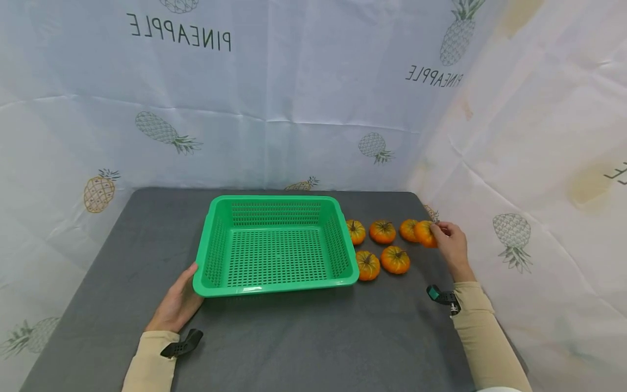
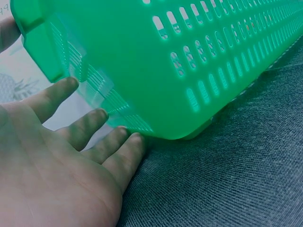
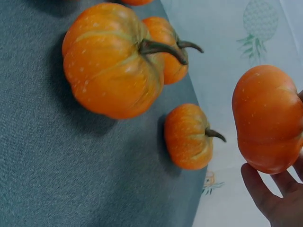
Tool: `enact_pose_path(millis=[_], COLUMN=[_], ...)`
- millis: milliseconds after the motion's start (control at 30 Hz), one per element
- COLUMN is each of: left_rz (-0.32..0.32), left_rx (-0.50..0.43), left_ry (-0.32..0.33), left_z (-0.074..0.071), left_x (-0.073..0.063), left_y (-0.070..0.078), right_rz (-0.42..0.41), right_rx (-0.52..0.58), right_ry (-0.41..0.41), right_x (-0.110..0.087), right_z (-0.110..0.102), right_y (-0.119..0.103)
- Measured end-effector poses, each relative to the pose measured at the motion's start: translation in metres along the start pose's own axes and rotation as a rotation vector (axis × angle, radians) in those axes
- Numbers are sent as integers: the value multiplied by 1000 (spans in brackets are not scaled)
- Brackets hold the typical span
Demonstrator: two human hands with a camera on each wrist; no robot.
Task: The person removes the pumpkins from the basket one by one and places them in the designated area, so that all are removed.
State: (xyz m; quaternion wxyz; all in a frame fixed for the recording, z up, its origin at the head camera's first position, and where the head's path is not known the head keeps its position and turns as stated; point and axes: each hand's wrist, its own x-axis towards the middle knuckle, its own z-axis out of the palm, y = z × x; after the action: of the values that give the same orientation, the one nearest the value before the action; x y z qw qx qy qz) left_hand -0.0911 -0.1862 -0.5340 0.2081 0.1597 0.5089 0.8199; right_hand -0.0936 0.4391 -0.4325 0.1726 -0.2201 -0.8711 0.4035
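A green plastic basket [image 1: 274, 289] with slotted walls stands on the dark table, and nothing lies in it. My left hand [image 1: 177, 302] holds its near left corner: the thumb is at the rim, and the fingertips touch the outer wall [image 2: 128, 56]. At the right, my right hand [image 1: 452, 247] pinches a small orange pumpkin [image 1: 425, 234], also seen in the right wrist view as a pumpkin [image 3: 267, 118] held off the table. Close to it sits another pumpkin [image 1: 408, 231], partly covered by the held one in the head view.
Between basket and right hand lie more pumpkins: one at the back [image 1: 382, 232], one nearer [image 1: 395, 259], and two by the basket's right side [image 1: 367, 265], partly hidden by its rim. Pineapple-print cloth [image 1: 294, 87] hangs behind and along the sides of the grey table [image 1: 303, 343].
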Motion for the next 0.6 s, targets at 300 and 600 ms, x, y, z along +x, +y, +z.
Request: enact_pose_path(millis=[300,600], left_rz=[11,16], left_rx=[-32,-29], left_ry=[-21,-8], left_z=[0,0], left_x=[0,0], left_y=[0,0], right_rz=[37,48], right_rx=[-18,-44], right_ry=[-2,-13], right_x=[1,-1], right_z=[0,0], right_y=[11,19])
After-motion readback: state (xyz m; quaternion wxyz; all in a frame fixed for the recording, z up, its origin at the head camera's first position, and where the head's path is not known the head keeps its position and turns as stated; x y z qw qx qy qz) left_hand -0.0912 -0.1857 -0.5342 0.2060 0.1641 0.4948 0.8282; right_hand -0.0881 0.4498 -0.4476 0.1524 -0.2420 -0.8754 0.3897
